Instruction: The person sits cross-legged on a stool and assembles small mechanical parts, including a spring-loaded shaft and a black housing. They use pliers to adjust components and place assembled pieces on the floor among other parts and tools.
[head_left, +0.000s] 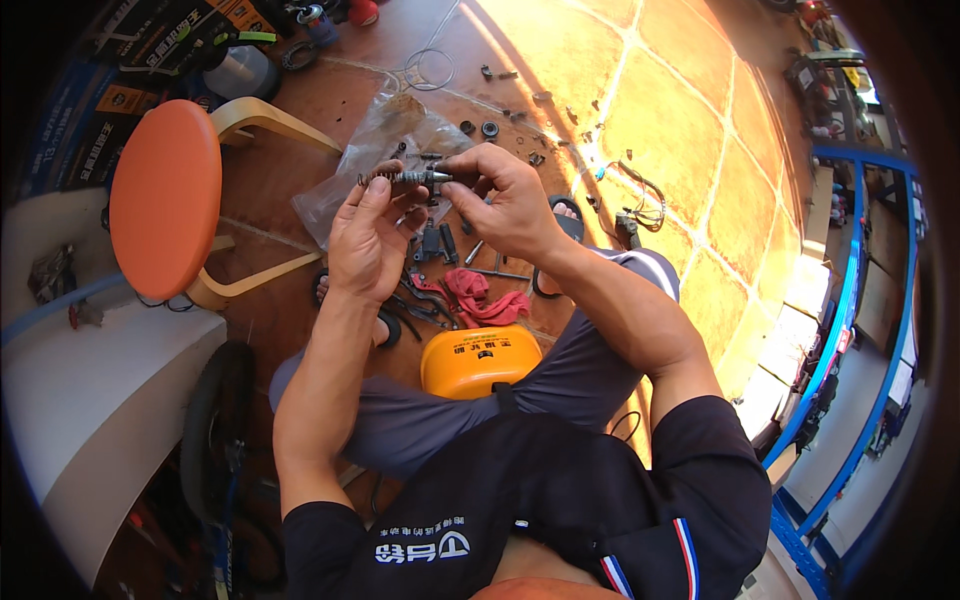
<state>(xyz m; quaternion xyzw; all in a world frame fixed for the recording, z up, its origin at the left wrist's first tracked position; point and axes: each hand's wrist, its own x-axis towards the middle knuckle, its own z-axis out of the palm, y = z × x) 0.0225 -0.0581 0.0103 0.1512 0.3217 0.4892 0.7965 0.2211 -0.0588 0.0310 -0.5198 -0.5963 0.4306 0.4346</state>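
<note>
Between my two hands, in front of me, a small metal shaft with a coil spring point(408, 177) lies roughly level. My left hand point(368, 245) grips its spring end between thumb and fingers. At the other end, the tapered metal tip sits in the pinch of my right hand point(505, 195). Below the shaft, on the floor, lie a clear plastic bag point(322, 208) and several dark metal parts point(432, 243), partly hidden by my hands. A pinkish-red rag point(490, 300) is crumpled closer to me, beside dark levers or hoses point(420, 300).
An orange-topped stool point(165, 200) stands on the left. A yellow plastic case point(480, 360) sits between my legs. Small loose parts point(489, 130) and a cable with a connector point(645, 200) lie on the tiles. Blue shelving point(850, 280) runs along the right.
</note>
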